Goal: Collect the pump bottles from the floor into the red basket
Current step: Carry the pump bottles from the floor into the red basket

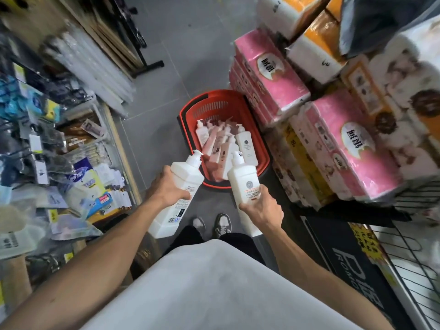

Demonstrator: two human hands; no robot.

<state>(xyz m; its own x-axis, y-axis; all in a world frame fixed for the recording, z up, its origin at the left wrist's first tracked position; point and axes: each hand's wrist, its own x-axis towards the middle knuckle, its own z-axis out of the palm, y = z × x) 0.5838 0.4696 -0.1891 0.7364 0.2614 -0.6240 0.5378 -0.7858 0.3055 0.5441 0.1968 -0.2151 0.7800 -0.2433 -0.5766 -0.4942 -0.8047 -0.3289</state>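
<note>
From the head camera, the red basket (190, 110) holds a heap of pump bottles (221, 144). Just before its near rim the left hand (170, 186) grips a white pump bottle (188, 172) round the body, and the right hand (262, 207) grips a second white bottle (242, 179), pumps pointing toward the basket

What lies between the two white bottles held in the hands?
Head view: the red basket's near rim and pink bottles inside it, then bare floor.
</note>
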